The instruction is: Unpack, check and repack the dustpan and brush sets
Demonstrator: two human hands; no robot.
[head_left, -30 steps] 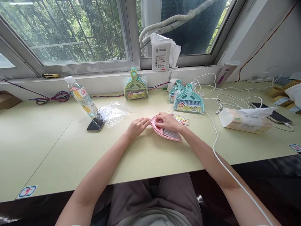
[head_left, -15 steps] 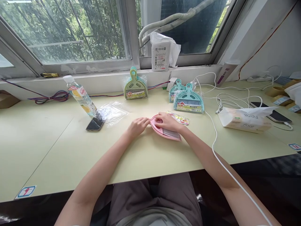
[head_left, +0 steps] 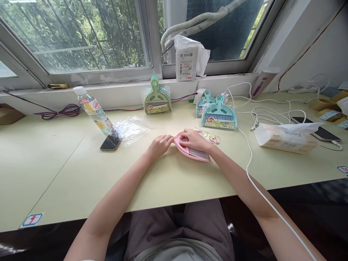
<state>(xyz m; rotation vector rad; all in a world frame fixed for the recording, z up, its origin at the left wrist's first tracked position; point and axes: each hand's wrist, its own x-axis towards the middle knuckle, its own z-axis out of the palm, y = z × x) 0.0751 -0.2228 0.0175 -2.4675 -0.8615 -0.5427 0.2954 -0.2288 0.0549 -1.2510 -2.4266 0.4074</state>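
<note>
A pink dustpan and brush set (head_left: 183, 148) lies tilted on the table, its handle toward the left and its pale bristles toward the lower right. My left hand (head_left: 161, 145) is closed round the handle end. Across the top of the set rests my right hand (head_left: 195, 140), fingers curled onto it near the openings and covering much of the brush. A printed cardboard label (head_left: 212, 137) lies flat just behind my right hand. Clear plastic wrapping (head_left: 133, 131) is crumpled to the left, beyond my left hand.
Wrapped green (head_left: 155, 98) and blue (head_left: 219, 115) dustpan sets stand at the back. Left are a bottle (head_left: 94, 110) and a phone (head_left: 110, 143). A tissue pack (head_left: 285, 139) lies right. A white cable (head_left: 248, 159) crosses the table and passes over my right arm.
The view has shifted very slightly. Both hands keep their hold on the pink set, with no clear movement of it.
</note>
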